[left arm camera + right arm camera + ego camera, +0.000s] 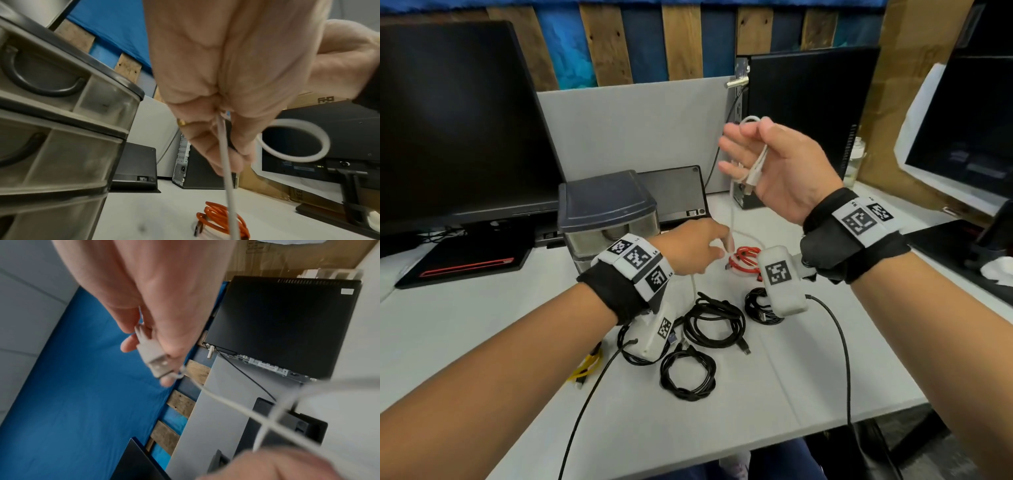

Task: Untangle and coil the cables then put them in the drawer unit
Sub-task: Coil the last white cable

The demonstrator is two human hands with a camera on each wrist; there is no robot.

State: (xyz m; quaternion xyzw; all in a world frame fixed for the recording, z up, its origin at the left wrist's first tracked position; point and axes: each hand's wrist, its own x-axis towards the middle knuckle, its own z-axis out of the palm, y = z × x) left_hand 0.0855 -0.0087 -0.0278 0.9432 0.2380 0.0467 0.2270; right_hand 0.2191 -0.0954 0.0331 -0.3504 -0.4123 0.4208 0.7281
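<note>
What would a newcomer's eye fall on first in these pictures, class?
First, the white cable strung in mid-air: the right hand holds its loops high, the left hand pinches its strand lower down. Next, coiled black cables on the table's near side, a red coil behind them.

Office desk, shared workstation type. White desktop (pixel 465 315) under both hands. Large dark monitor (pixel 458 120) far left of the left hand (pixel 690 246), its stand on the desk. Grey divider panel (pixel 633 130) beyond the hands. Black PC tower (pixel 811 113) behind the right hand (pixel 780 171), rear ports visible from the right wrist view. Second monitor (pixel 962 137) to the right of that hand. Small plastic drawer unit (pixel 607 212) just beyond the left hand. Backdrop of wood slats (pixel 606 41) over blue sheeting.
</note>
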